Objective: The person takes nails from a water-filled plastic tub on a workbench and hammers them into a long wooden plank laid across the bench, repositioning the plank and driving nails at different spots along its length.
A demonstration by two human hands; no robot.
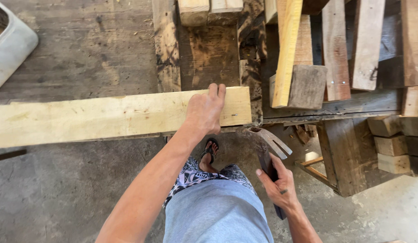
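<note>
A long pale wooden plank (96,117) lies across the front edge of a dark wooden workbench (83,49). My left hand (205,110) rests flat on the plank near its right end, fingers reaching over the far edge. A small nail head shows near that end. My right hand (278,184) grips the dark handle of a claw hammer (267,139), held low below the bench edge with the claw pointing right.
Several timber offcuts and boards (335,49) are stacked on the bench at the right, with a yellow plank (285,49) leaning over a block. A white plastic container (8,42) sits at top left. Wood blocks (391,146) pile at the right above the concrete floor.
</note>
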